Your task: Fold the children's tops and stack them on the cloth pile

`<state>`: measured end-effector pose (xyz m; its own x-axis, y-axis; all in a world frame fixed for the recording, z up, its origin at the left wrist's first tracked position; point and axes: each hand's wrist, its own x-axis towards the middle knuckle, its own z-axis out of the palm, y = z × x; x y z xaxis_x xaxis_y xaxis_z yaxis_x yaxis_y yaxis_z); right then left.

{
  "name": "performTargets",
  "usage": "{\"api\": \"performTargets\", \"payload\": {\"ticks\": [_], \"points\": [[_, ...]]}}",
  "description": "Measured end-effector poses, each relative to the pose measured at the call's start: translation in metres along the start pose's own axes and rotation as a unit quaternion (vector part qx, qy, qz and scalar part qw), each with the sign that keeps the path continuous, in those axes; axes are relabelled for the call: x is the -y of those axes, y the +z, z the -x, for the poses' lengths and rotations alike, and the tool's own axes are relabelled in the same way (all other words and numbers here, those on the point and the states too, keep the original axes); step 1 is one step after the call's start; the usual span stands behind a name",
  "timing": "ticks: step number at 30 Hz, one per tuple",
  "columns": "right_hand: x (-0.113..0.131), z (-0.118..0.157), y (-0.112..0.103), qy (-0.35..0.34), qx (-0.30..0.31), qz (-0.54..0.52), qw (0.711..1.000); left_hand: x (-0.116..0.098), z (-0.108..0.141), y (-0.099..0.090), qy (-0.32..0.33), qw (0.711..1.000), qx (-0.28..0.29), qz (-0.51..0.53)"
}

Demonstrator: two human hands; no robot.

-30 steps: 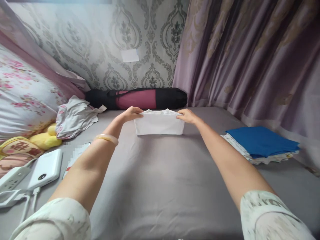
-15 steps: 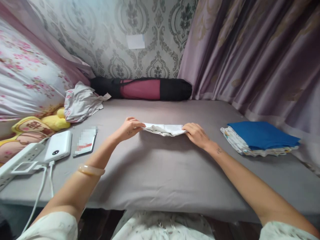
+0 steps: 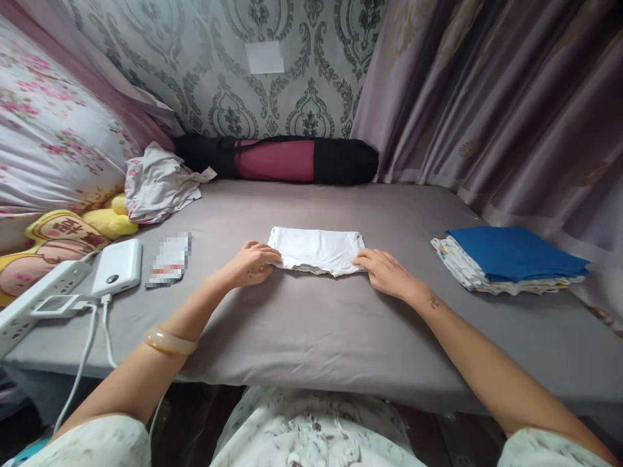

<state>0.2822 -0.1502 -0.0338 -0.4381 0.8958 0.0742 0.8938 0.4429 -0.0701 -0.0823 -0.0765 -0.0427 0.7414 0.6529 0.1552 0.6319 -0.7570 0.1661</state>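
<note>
A white folded cloth garment (image 3: 317, 248) lies flat in front of me on the grey sheet (image 3: 311, 331). Its near edge is layered and a little uneven. My left hand (image 3: 253, 263) pinches the near left corner, fingers closed over it. At the near right corner my right hand (image 3: 387, 269) grips the cloth between thumb and fingers. Off to the right sits a stack of folded cloths, a blue folded cloth (image 3: 518, 253) on top and white patterned cloths (image 3: 457, 269) underneath.
On the left are a power strip (image 3: 39, 301), a white power bank (image 3: 117, 266) with cables, a blurred-out phone-like item (image 3: 169, 259), a yellow plush (image 3: 109, 220) and a crumpled cloth (image 3: 158, 185). A black and maroon long bag (image 3: 275, 160) lies along the wall.
The white garment, held up edge-on before, now lies flat on the sheet with its top face showing. Both hands have come down slightly towards me, still holding its corners. The view has tilted down a little.
</note>
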Motion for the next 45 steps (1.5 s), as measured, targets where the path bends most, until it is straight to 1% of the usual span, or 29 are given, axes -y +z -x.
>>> {"api": "performTargets", "payload": {"ticks": [2,4,6,8,10,13,17,21,25,29,31,35,39,43,45], "points": [[0.007,-0.01,-0.003,0.03,-0.003,-0.006,1.0,-0.008,-0.011,-0.003,-0.048,0.999,-0.021,0.01],[0.018,-0.028,-0.004,0.051,-0.03,-0.009,0.998,-0.018,-0.027,-0.002,-0.095,0.993,-0.065,0.008],[0.033,-0.049,0.0,0.062,-0.057,-0.015,0.996,-0.03,-0.047,0.002,-0.101,0.991,-0.09,-0.002],[0.046,-0.07,0.006,0.067,-0.051,-0.02,0.996,-0.041,-0.066,0.01,-0.089,0.993,-0.073,-0.024],[0.055,-0.087,0.014,0.068,-0.032,-0.027,0.997,-0.048,-0.08,0.02,-0.089,0.994,-0.036,-0.049],[0.057,-0.101,0.027,0.075,-0.007,-0.039,0.996,-0.05,-0.09,0.034,-0.114,0.992,0.011,-0.054],[0.051,-0.103,0.04,0.09,0.014,-0.06,0.994,-0.045,-0.088,0.048,-0.155,0.987,0.045,-0.01],[0.049,-0.102,0.047,0.091,-0.003,-0.062,0.994,-0.043,-0.087,0.052,-0.16,0.986,0.043,0.005],[0.049,-0.103,0.046,0.089,-0.014,-0.063,0.994,-0.044,-0.089,0.049,-0.154,0.988,0.03,0.0],[0.044,-0.105,0.039,0.084,0.02,-0.088,0.992,-0.041,-0.089,0.041,-0.123,0.992,0.025,-0.008],[0.04,-0.102,0.037,0.094,0.028,-0.094,0.991,-0.037,-0.087,0.038,-0.113,0.993,0.02,-0.017],[0.036,-0.096,0.039,0.136,0.012,-0.076,0.988,-0.03,-0.082,0.043,-0.157,0.987,0.01,-0.031],[0.037,-0.095,0.044,0.142,0.0,-0.071,0.987,-0.03,-0.082,0.049,-0.174,0.984,0.021,-0.03],[0.036,-0.095,0.04,0.139,0.02,-0.081,0.987,-0.03,-0.082,0.044,-0.172,0.984,0.035,-0.028],[0.032,-0.091,0.036,0.14,0.017,-0.078,0.987,-0.026,-0.078,0.039,-0.17,0.984,0.025,-0.038]]}}
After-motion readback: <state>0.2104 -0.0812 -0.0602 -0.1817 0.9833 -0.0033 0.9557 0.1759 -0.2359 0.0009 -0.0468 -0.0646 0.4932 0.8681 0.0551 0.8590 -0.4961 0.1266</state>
